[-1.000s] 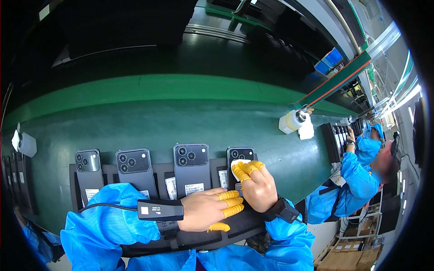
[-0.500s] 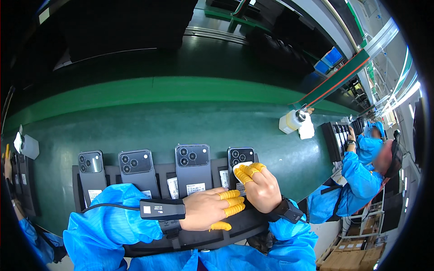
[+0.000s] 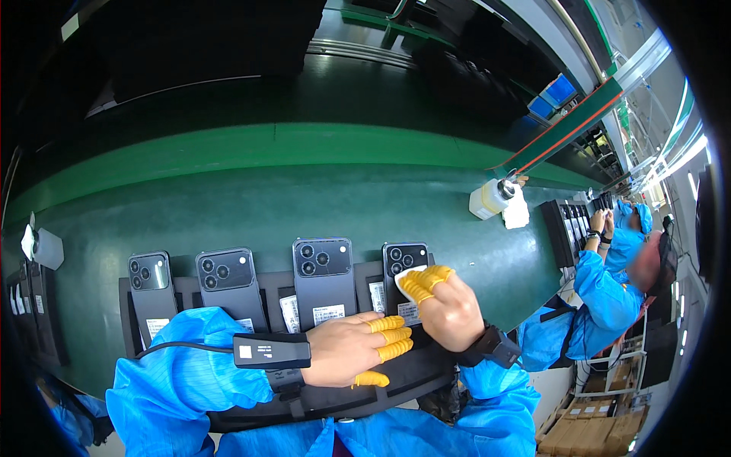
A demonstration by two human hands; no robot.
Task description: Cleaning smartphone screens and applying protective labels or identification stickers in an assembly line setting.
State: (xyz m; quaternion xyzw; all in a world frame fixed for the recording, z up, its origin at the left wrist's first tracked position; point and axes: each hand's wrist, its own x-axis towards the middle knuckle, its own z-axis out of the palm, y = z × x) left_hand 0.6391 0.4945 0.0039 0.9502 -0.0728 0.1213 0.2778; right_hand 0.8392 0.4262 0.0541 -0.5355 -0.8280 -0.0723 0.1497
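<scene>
Four grey smartphones lie face down in a row in a black slotted tray (image 3: 278, 282), their camera bumps at the far end. White stickers show on their backs. Pinched in the yellow-cotted fingers of my right hand (image 3: 451, 314) is a white wiping cloth (image 3: 402, 280), pressed against the rightmost phone (image 3: 404, 257) just below its cameras. My left hand (image 3: 344, 353) lies flat with fingers spread, over the near end of that phone and the tray. Left of it sit the third phone (image 3: 324, 288), the second phone (image 3: 229, 282) and the first phone (image 3: 151, 293).
A white bottle (image 3: 487, 199) stands on the green bench (image 3: 365, 206) beside a white cloth (image 3: 516, 209). Another white bottle (image 3: 49, 248) is at far left. A co-worker in blue (image 3: 601, 286) handles things by another black tray (image 3: 566, 228) at right.
My right hand has shifted slightly right with the cloth on the same phone. My left hand stays in place. Both of the co-worker's hands now show, raised above the other tray.
</scene>
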